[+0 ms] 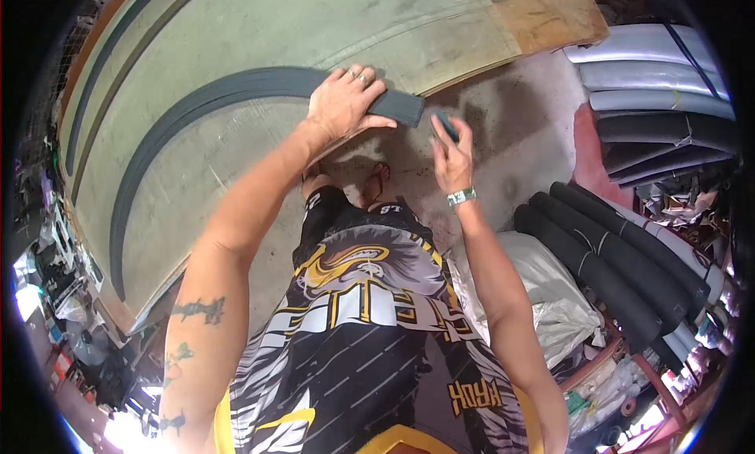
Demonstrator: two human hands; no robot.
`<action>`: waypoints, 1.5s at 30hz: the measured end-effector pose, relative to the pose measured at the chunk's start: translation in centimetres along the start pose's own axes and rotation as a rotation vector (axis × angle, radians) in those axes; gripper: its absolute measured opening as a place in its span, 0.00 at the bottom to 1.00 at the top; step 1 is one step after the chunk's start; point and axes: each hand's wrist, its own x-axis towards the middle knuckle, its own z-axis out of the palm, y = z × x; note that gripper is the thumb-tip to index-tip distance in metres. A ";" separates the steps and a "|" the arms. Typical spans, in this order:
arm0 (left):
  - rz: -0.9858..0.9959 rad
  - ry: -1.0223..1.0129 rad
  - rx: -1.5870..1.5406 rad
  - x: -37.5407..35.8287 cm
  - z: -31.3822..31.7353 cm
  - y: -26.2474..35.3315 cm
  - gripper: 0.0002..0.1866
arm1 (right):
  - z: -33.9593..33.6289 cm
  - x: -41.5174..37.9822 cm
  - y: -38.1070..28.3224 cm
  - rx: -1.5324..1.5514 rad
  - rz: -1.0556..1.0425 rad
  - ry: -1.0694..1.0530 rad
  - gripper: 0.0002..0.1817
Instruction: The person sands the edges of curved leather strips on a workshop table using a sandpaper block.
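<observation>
- The left hand (346,104) is closed over a dark grey strip (197,100), fingers across its far side and thumb stretched along the near side; this grip probably keeps the strip from sliding.
- The right hand (454,157), just beyond the strip's end, grasps a small dark piece (446,125) between thumb and fingers. Slight blur hides what the piece is; it is held close to the end, perhaps for easy reach.
- A patterned wristband (462,196) circles the right wrist.
- The strip lies in a long arc on the bench (259,155), its fine lines suggesting several layers. Its near end juts past the bench edge, which seems to leave that end reachable from both sides.
- Farther across, two narrower curved strips (147,36) lie along the bench's outer side, following a similar bend, perhaps set there out of the way.
- Below is the concrete floor (511,143), where the person stands in sandals.
- To the right, dark rolls (582,277) tied with cord, probably to stop them unwinding, lie beside a pale sack (543,257); silvery rolls (645,67) are stacked beyond.
</observation>
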 end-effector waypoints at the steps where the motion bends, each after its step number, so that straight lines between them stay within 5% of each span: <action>1: -0.009 -0.019 -0.005 0.1 -0.1 0.0 0.40 | -0.8 2.1 -2.7 0.017 -0.044 0.045 0.27; 3: 0.006 -0.019 0.004 -0.3 0.3 0.5 0.40 | -0.7 3.1 -3.8 -0.116 -0.186 -0.071 0.29; 7: 0.004 -0.034 0.003 -0.3 0.2 0.4 0.40 | -1.5 -1.1 2.5 -0.199 0.020 -0.258 0.26; 11: -0.005 -0.002 0.015 0.2 0.5 -0.5 0.40 | -1.6 2.4 -3.5 0.017 -0.045 -0.049 0.25; 13: 0.002 -0.008 0.003 -0.3 0.7 0.4 0.40 | -0.8 2.7 -3.8 -0.073 -0.160 -0.096 0.25; 18: 0.014 -0.034 0.006 -0.4 0.0 0.6 0.40 | -1.2 -3.1 3.6 -0.061 0.127 -0.219 0.27; 22: 0.010 -0.039 -0.031 -1.3 0.8 1.2 0.40 | -1.2 2.7 -4.3 -0.046 -0.154 -0.093 0.29; 27: 0.001 -0.032 -0.015 -0.2 -0.1 0.5 0.39 | -1.5 -2.0 4.4 -0.108 0.050 -0.240 0.30; 31: 0.002 -0.022 -0.041 -0.9 0.5 1.0 0.40 | -2.4 3.2 -4.5 0.024 -0.067 -0.099 0.30; 35: 0.009 -0.032 0.019 -0.3 0.1 0.3 0.40 | -1.5 -0.6 1.5 -0.268 -0.073 -0.214 0.29; 38: 0.002 -0.012 -0.027 -0.3 0.1 0.3 0.39 | -2.7 -1.1 1.1 -0.020 0.187 -0.198 0.27; 41: -0.011 -0.058 -0.009 -0.3 -0.2 0.4 0.38 | -1.8 2.5 -4.2 0.097 -0.003 -0.102 0.26; 43: 0.011 -0.064 0.010 -0.2 0.0 0.3 0.38 | -0.6 1.0 -1.8 -0.016 -0.061 -0.098 0.27; 45: -0.004 -0.054 0.030 -0.2 -0.1 0.5 0.38 | -1.6 -2.7 4.1 -0.260 -0.063 -0.347 0.28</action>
